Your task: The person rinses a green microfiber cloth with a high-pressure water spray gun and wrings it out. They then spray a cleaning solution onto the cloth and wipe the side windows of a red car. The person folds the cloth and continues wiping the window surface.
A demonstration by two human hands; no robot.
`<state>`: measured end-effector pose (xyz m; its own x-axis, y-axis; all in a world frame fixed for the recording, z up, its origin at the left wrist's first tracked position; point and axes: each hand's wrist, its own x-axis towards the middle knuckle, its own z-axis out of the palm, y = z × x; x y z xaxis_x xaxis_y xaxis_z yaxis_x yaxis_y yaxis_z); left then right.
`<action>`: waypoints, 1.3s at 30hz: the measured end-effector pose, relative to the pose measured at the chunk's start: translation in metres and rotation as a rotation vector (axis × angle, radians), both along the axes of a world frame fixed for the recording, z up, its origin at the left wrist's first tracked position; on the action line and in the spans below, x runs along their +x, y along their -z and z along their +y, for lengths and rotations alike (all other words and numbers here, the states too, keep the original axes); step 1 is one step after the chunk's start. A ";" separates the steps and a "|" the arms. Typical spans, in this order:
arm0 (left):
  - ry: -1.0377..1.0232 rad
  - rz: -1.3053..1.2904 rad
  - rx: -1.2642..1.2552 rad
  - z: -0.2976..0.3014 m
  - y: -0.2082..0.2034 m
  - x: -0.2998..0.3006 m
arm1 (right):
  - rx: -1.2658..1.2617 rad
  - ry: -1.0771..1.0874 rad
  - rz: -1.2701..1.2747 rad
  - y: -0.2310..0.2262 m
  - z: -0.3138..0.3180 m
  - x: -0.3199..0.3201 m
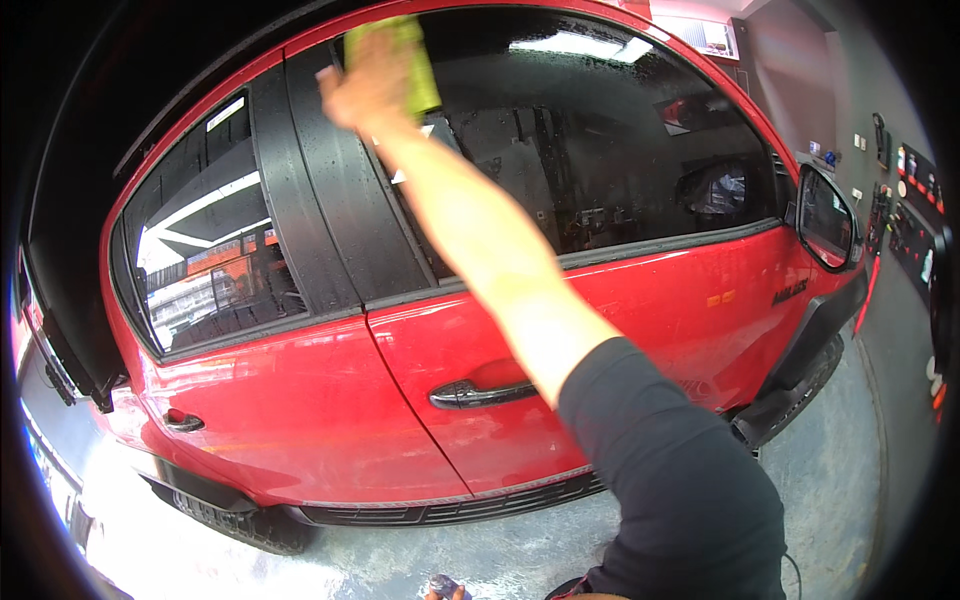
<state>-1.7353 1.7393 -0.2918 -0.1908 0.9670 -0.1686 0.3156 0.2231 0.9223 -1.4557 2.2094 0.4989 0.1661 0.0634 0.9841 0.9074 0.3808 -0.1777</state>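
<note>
A red double-cab vehicle [330,410] stands side-on in front of me. My right arm reaches up across its front door, and my right hand [368,88] lies on a yellow-green cloth [420,80], pressing it against the upper rear corner of the dark front window [600,150]. The thumb sticks out to the left, while the fingers are partly blurred over the cloth. Water drops show on the glass and the black door pillar [325,170]. Only some fingertips of my left hand [433,595] appear at the bottom edge, around a small dark object [444,584] too cut off to name.
A side mirror [826,218] juts out at the right, and a chrome-and-black door handle [480,394] sits below my forearm. Along the vehicle's lower side runs a black running board [460,508]. Tools hang on the grey wall [860,110] at the far right.
</note>
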 end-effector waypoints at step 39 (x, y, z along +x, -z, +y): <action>0.119 -0.108 -0.108 0.028 -0.052 0.034 | 0.163 0.566 0.006 0.056 -0.104 0.440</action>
<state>-1.7011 1.7673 -0.2400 -0.0515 0.9570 -0.2855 0.2464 0.2892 0.9250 -1.0161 2.1049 0.4432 0.1353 -0.1888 0.9727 0.9767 -0.1398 -0.1630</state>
